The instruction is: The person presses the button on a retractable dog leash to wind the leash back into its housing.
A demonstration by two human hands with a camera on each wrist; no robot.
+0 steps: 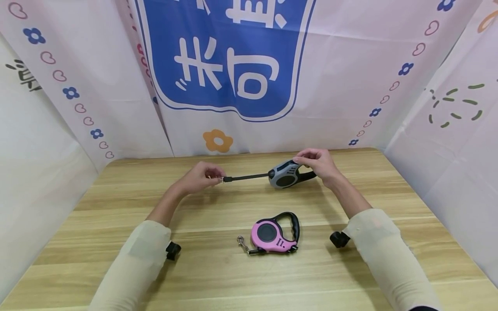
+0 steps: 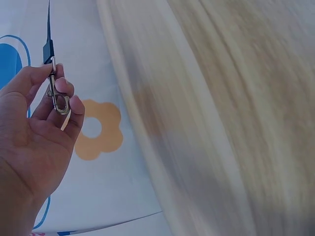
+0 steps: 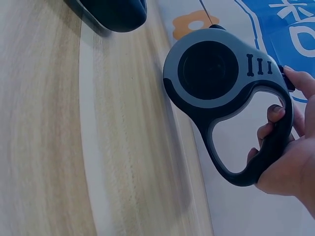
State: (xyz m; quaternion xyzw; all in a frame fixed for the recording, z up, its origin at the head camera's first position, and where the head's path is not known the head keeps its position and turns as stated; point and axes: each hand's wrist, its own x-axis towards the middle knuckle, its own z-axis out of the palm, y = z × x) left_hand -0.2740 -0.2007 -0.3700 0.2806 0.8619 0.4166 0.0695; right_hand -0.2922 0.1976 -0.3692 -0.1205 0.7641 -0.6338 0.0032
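Note:
A grey and black retractable dog leash [image 1: 285, 175] is held up over the far part of the table by my right hand [image 1: 317, 163]. In the right wrist view, the fingers wrap its black loop handle [image 3: 275, 142] and the thumb rests at the button by the casing's edge. From the casing a black strap [image 1: 250, 176] stretches left, pulled taut. Its end carries a metal snap clip [image 2: 61, 102], pinched by the thumb and fingers of my left hand [image 1: 199, 178]. Closer to me lies a pink and black retractable leash [image 1: 273, 247], its own metal clip [image 1: 242, 242] beside it.
The wooden table [image 1: 210, 276] carries both leashes and ends at a printed white cloth backdrop [image 1: 330, 108] behind my hands. More white cloth hangs at the left and right sides. A small black device [image 1: 339, 239] sticks out from each sleeve.

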